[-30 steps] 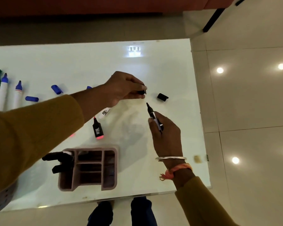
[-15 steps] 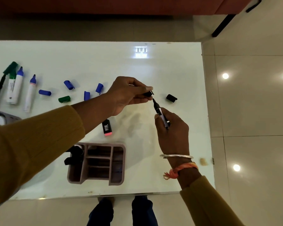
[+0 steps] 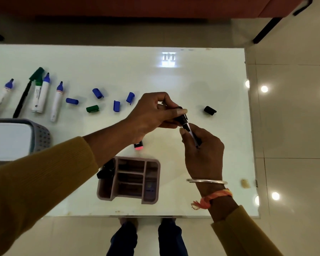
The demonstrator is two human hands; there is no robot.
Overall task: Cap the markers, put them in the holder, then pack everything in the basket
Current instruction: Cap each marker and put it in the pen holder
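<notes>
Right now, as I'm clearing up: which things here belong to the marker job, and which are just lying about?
Job: black marker, black cap at its tip, spare black cap, blue caps, green cap, uncapped markers, pink marker, holder, basket.
Lying about: beige scrap at the table edge.

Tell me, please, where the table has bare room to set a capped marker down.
Bare: the table's far strip beyond the loose caps, and the near patch right of the holder. Crowded: the left, with uncapped markers, caps and the basket.
</notes>
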